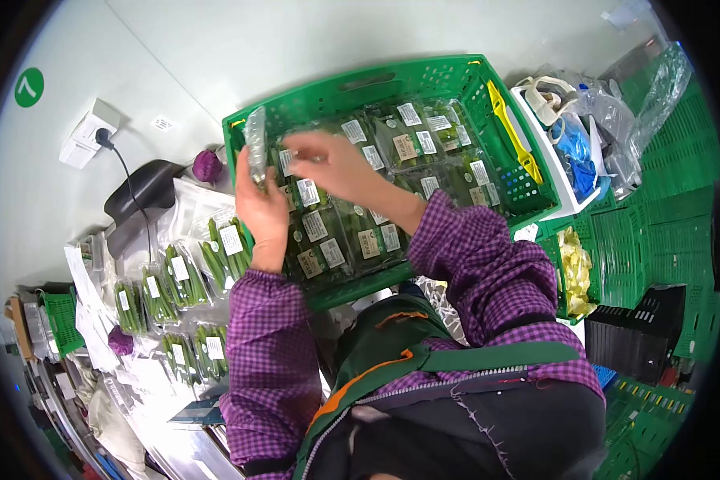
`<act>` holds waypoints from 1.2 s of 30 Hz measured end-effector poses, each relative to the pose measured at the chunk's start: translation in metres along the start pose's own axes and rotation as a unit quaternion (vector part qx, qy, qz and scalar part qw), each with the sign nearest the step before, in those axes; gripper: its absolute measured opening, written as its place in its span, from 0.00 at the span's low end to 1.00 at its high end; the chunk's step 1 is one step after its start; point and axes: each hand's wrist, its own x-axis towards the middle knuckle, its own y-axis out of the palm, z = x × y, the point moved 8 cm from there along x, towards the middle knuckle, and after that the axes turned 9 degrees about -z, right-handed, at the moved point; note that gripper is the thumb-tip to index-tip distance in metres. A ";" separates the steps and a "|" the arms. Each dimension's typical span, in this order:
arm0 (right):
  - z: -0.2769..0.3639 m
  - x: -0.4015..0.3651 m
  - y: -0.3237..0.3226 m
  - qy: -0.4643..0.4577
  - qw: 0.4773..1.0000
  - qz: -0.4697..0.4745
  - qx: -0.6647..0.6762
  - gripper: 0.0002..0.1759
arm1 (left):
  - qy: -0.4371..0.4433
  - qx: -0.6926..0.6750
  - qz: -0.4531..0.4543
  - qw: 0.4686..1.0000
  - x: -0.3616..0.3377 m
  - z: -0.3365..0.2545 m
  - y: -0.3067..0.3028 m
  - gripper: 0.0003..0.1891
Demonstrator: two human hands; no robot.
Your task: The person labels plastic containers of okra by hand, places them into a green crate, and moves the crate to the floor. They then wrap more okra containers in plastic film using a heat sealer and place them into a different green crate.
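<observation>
My left hand (261,212) is closed on a clear plastic pack (256,144), held up edge-on at the left side of the green crate (360,80); its contents cannot be made out. My right hand (332,164) is just right of the pack, above the crate. It is slightly blurred, with fingers and thumb apart and nothing visible between them. Below both hands, several labelled packs of green vegetables (370,242) lie in rows inside the crate, partly hidden by my hands and sleeves.
Labelled packs of long green vegetables (180,276) lie on the left table near a purple round vegetable (207,166). A white bin (564,200) with plastic waste stands right of the crate. Further right are a green crate with yellowish leaves (574,272) and a black crate (636,336).
</observation>
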 end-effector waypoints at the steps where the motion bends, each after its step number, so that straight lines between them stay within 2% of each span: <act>1: -0.004 0.004 -0.014 -0.007 0.999 -0.037 -0.036 0.31 | -0.005 -0.021 -0.017 1.000 0.000 -0.002 -0.006 0.24; 4: -0.045 0.011 -0.038 0.050 0.997 -0.063 0.017 0.36 | -0.010 -0.010 0.001 1.000 -0.002 -0.012 -0.008 0.25; 6: -0.069 0.011 -0.036 0.082 0.993 -0.049 0.064 0.38 | 0.066 0.033 0.031 0.997 -0.011 -0.027 0.006 0.26; 7: -0.091 0.007 -0.030 0.197 0.963 -0.048 0.180 0.37 | 0.133 0.063 0.064 0.987 -0.021 -0.035 0.017 0.27; 8: -0.110 0.001 -0.020 0.306 0.905 -0.044 0.290 0.35 | 0.199 0.094 0.097 0.971 -0.034 -0.041 0.030 0.29; 9: -0.116 -0.006 -0.009 0.389 0.849 -0.039 0.355 0.26 | 0.222 0.114 0.137 0.959 -0.044 -0.044 0.043 0.29; 10: -0.118 -0.007 -0.004 0.388 0.849 -0.038 0.355 0.26 | 0.242 0.118 0.150 0.951 -0.052 -0.045 0.053 0.28; 12: -0.112 -0.008 0.006 0.348 0.862 -0.020 0.369 0.17 | 0.235 0.128 0.153 0.951 -0.058 -0.045 0.059 0.25; 13: -0.109 -0.004 0.001 0.333 0.875 -0.038 0.351 0.08 | 0.235 0.129 0.154 0.951 -0.059 -0.047 0.060 0.25; 16: -0.098 -0.009 -0.026 0.344 0.885 -0.046 0.310 0.05 | 0.275 0.144 0.174 0.935 -0.055 -0.060 0.051 0.26; 17: -0.126 0.000 -0.029 0.361 0.854 -0.085 0.365 0.04 | 0.280 0.146 0.168 0.934 -0.054 -0.069 0.047 0.27; 19: -0.091 -0.006 -0.044 0.349 0.845 -0.114 0.389 0.06 | 0.278 0.168 0.157 0.933 -0.050 -0.077 0.039 0.34; 20: -0.092 -0.004 -0.053 0.341 0.844 -0.106 0.400 0.09 | 0.278 0.174 0.151 0.933 -0.046 -0.081 0.034 0.34; 22: -0.073 -0.003 -0.068 0.297 0.882 -0.062 0.360 0.11 | 0.235 0.186 0.068 0.952 -0.029 -0.092 0.010 0.39; 23: -0.065 -0.006 -0.069 0.298 0.882 -0.061 0.360 0.11 | 0.209 0.212 0.081 0.951 -0.021 -0.096 0.003 0.38; 24: -0.042 -0.011 -0.069 0.259 0.899 -0.041 0.351 0.14 | 0.209 0.210 0.083 0.952 -0.018 -0.095 -0.002 0.38; 25: -0.024 -0.015 -0.072 0.220 0.914 -0.024 0.340 0.17 | 0.216 0.137 0.098 0.962 -0.016 -0.094 -0.007 0.35; 26: -0.018 -0.016 -0.075 0.220 0.914 -0.032 0.338 0.17 | 0.223 0.061 0.114 0.966 -0.016 -0.095 -0.009 0.32; 27: -0.005 -0.012 -0.081 0.151 0.943 -0.054 0.291 0.20 | 0.174 -0.007 0.074 0.982 -0.010 -0.094 -0.014 0.28; 28: 0.006 -0.011 -0.088 0.082 0.965 -0.076 0.239 0.24 | -0.081 -0.148 0.129 0.977 -0.011 -0.074 -0.007 0.23; 29: 0.012 -0.014 -0.092 0.024 0.989 -0.066 0.127 0.30 | -0.159 -0.251 0.148 0.943 -0.015 -0.069 0.000 0.20; 30: 0.014 -0.018 -0.093 0.021 0.990 -0.074 0.122 0.30 | -0.233 -0.348 0.163 0.893 -0.017 -0.067 0.008 0.17; 31: 0.010 -0.024 -0.080 0.064 0.988 -0.028 0.139 0.30 | -0.316 -0.394 0.175 0.845 -0.028 -0.067 0.013 0.15; 32: 0.004 -0.031 -0.070 0.110 0.981 0.020 0.157 0.30 | -0.344 -0.410 0.187 0.823 -0.038 -0.074 0.015 0.17; 34: -0.009 -0.037 -0.082 0.129 0.971 0.016 0.202 0.30 | -0.305 -0.379 0.219 0.846 -0.050 -0.078 0.015 0.20; 35: -0.026 -0.038 -0.101 0.150 0.972 -0.024 0.177 0.29 | -0.283 -0.311 0.249 0.872 -0.057 -0.081 0.006 0.23; 36: -0.037 -0.038 -0.125 0.171 0.972 -0.062 0.150 0.29 | -0.284 -0.313 0.249 0.871 -0.060 -0.088 -0.009 0.23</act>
